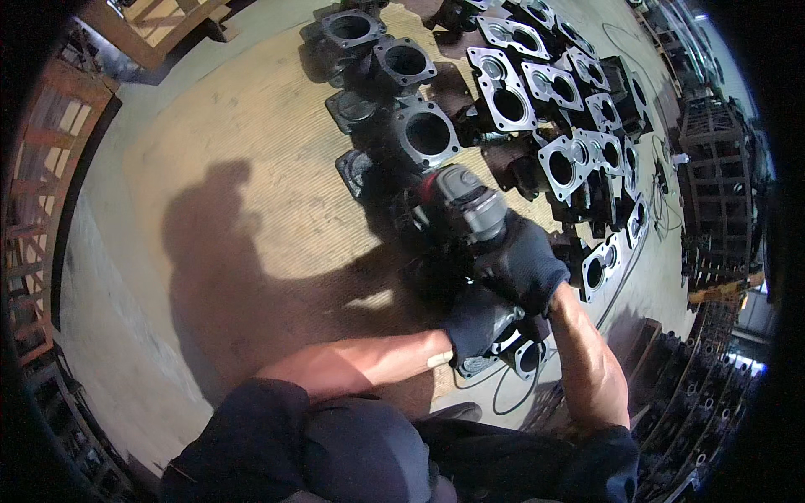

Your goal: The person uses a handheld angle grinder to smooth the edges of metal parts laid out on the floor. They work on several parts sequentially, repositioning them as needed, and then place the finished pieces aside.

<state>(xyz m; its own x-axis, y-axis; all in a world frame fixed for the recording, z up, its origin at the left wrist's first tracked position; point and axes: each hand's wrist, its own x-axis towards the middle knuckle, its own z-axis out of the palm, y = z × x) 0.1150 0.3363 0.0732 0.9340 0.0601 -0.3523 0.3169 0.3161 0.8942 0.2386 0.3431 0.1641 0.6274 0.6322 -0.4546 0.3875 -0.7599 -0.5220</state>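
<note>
- Black loops of cable (495, 405) lie below the power tool, on the person's side; route them clear of the feet and of the tool's working end.
- Left hand (480, 325), gloved, sits just below the power tool; its fingers are hidden, so how far they are closed, and on what, cannot be told. For control, it should support the tool firmly.
- Right hand (524, 264), gloved, is wrapped closed around the power tool (470, 201). Maintain a full grip, with fingers away from the working end.
- The tool's working end is in shadow; contact with a part cannot be confirmed. Verify seating before applying pressure, then press evenly.
- The nearest flanged metal part (400, 134) beyond the power tool stands upper left of it, on the tan mat (277, 151). Avoid knocking its machined face.
- Further metal parts (495, 84) stand in rows to the tool's upper right; allow swing clearance.
</note>
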